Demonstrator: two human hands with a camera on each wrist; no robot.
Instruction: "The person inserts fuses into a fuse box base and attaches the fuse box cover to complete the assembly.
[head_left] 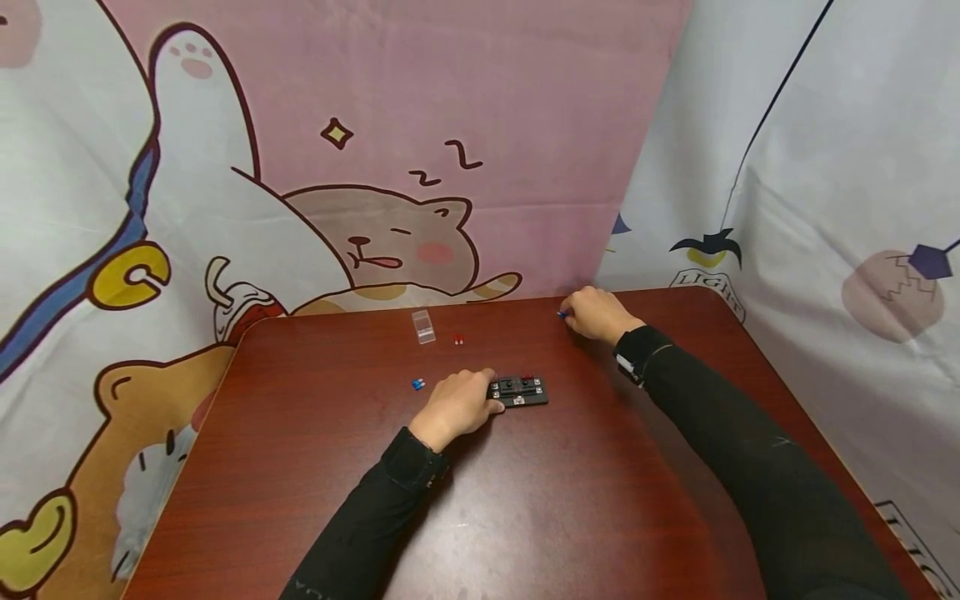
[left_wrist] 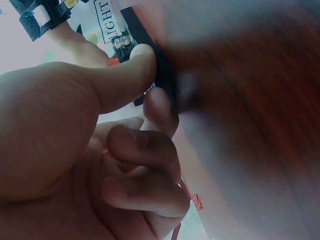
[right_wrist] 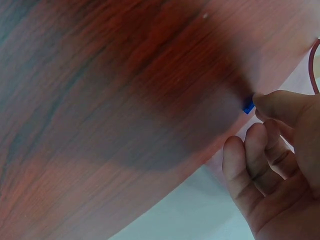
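My left hand (head_left: 459, 403) grips the left end of a black fuse block (head_left: 528, 402), its thumb on the near side. Metal terminals line the block, and a red piece shows along its back edge. In the left wrist view the thumb and fingers lie around the block (left_wrist: 145, 45). Over by the far right edge of the table, my right hand (head_left: 598, 315) pinches a small blue blade fuse (right_wrist: 248, 104) between thumb and forefinger, close to the tabletop. The fingertips hide part of that fuse.
Blue fuses (head_left: 418, 384) lie left of my left hand. Farther back are small red fuses (head_left: 458, 340) and a clear plastic case (head_left: 423, 327). A printed curtain (head_left: 480, 100) hangs right behind the brown table (head_left: 315, 467).
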